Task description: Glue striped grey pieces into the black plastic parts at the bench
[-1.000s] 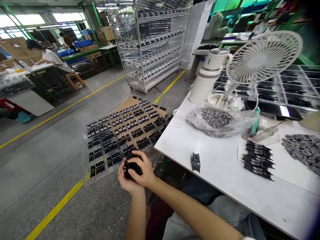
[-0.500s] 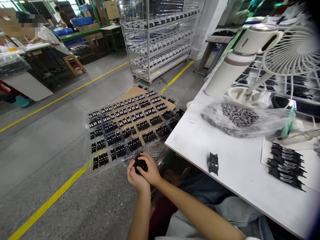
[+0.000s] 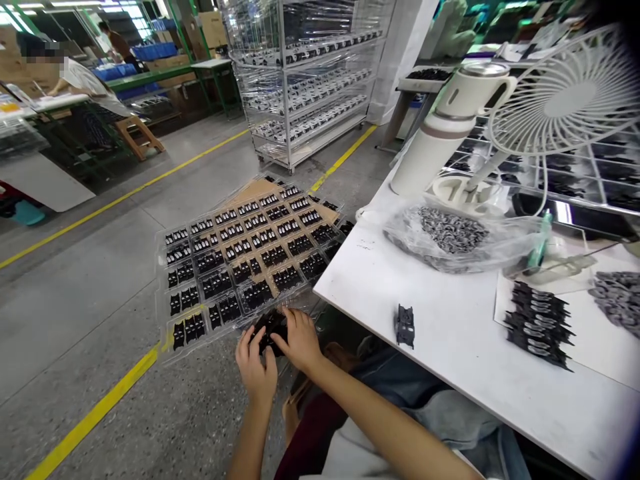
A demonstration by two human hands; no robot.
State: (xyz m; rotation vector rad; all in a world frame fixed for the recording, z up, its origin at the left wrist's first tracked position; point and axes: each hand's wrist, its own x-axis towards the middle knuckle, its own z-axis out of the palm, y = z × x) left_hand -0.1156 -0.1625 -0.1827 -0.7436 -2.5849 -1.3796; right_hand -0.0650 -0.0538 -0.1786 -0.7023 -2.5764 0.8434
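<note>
My left hand (image 3: 256, 363) and my right hand (image 3: 301, 340) curve around a group of black plastic parts (image 3: 270, 328) at the near corner of a clear compartment tray (image 3: 165, 320). Fingers of both hands rest against the parts from either side; some fingertips are hidden among the black. Rows of similar black parts (image 3: 216, 283) fill the tray's other compartments, several with pale oval pieces on them. One loose black part (image 3: 405, 325) lies on the white table (image 3: 360, 267) to my right.
On the table are a clear bag of small grey pieces (image 3: 450, 230), a stack of black parts (image 3: 539, 327), a white tumbler (image 3: 435, 140) and a white fan (image 3: 565, 100). A wrapped rack (image 3: 287, 100) stands beyond the tray. Another person (image 3: 83, 77) sits at the far left.
My hands have moved slightly left and farther apart, and the black parts between them show more widely. The whole view has shifted a little to the right.
</note>
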